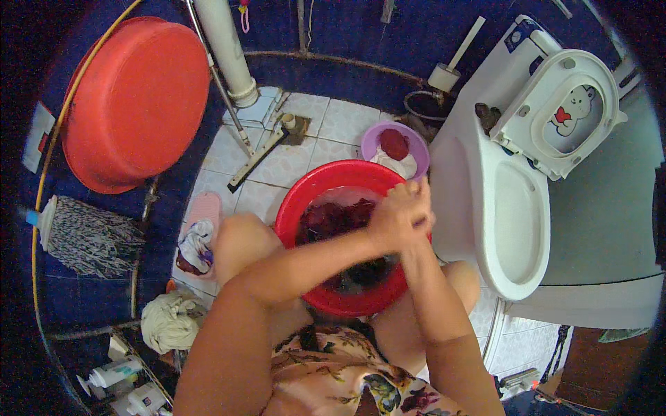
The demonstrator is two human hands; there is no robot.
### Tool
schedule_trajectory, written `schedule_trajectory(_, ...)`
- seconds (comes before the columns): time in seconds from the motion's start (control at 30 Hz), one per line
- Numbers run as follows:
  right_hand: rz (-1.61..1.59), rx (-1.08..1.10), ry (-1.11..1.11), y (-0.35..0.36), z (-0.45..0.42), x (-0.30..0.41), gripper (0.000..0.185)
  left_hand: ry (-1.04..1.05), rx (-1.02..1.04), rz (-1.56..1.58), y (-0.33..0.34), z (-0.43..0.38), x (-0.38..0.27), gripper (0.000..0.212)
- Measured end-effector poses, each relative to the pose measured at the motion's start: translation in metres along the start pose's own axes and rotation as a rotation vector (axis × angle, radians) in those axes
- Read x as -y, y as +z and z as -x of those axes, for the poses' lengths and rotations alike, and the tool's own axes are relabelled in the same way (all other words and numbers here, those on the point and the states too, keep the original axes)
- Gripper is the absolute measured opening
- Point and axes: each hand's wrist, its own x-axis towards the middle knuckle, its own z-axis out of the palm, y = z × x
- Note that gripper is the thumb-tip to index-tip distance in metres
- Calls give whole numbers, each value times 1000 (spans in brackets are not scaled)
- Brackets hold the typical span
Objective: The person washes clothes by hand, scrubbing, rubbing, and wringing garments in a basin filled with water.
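My left hand (391, 221) and my right hand (424, 208) are pressed together above the right rim of a red plastic basin (292, 208). Motion blurs both, and the picture does not settle whether anything is between them. Below, dark red and black wet cloth (341, 216) lies in water in the basin, partly hidden by my left forearm. The basin stands between my knees. Just beyond my hands is a small purple basin (370, 140) holding a dark red cloth bundle (394, 144) and white cloth (398, 165).
A white toilet (484, 223) with raised seat stands at right. On the left are a large red tub (151, 99), a mop head (91, 236), and a pink slipper (204, 205) with cloth on it. A floor squeegee (257, 162) leans ahead near a white pipe (223, 47).
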Motion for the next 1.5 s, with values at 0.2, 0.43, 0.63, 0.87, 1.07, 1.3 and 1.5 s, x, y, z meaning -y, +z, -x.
schedule_trajectory(0.2, 22, -205, 235, 72, 14, 28, 44, -482, -324, 106, -48, -53, 63, 34)
schedule_trajectory(0.43, 347, -56, 38, 55, 4, 64, 17, -590, -267, 782, -78, -53, 62, 32)
schedule_trajectory(0.63, 714, -74, -58, 54, 5, 66, 3, -554, 239, 467, -85, -49, 31, 54)
schedule_trajectory(0.87, 1029, -2, -82, 51, 4, 54, 9, -360, 361, 60, -91, -49, 37, 36)
schedule_trajectory(1.07, 1282, 97, 180, 33, 0, 53, 18, -482, -90, 524, -95, -50, 53, 33)
schedule_trajectory(1.3, 1002, 82, 199, 23, -2, 53, 15, -681, -471, 965, -102, -58, 58, 26)
schedule_trajectory(1.5, 382, -60, 1, 58, 1, 38, 12, -684, -475, 827, -95, -53, 42, 27)
